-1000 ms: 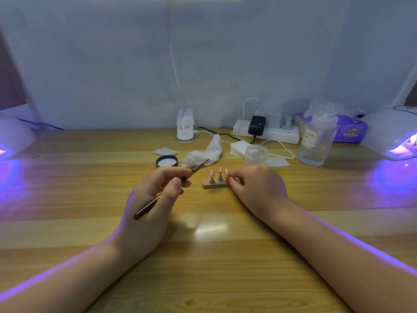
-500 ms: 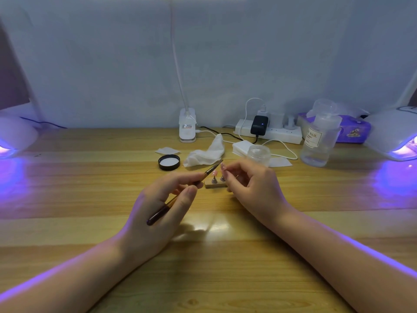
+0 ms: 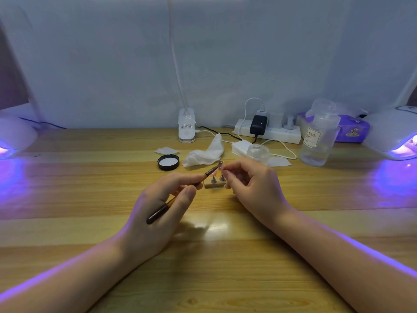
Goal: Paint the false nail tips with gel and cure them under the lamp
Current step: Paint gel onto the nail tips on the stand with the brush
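**Wooden surface, both hands mid-centre over nail stand**

Light wood-plank surface with a glossy glare patch at centre, pale blue wall behind. Lit curing lamp at far right and another at far left, both throwing purple glow on the wood. Back edge: clip lamp base, power strip with black adapter, clear pump bottle, purple tissue pack. Mid-surface: black lid, crumpled white wipe, small clear jar, flat pads.

Left hand grip closed on a dark brush, bristle end up by the right fingertips. Right hand pinches a false nail tip on its peg, raised above the small wooden stand, which carries two more tips. Near half of the surface is bare wood crossed by both forearms; wide open wood lies left and right of the hands.
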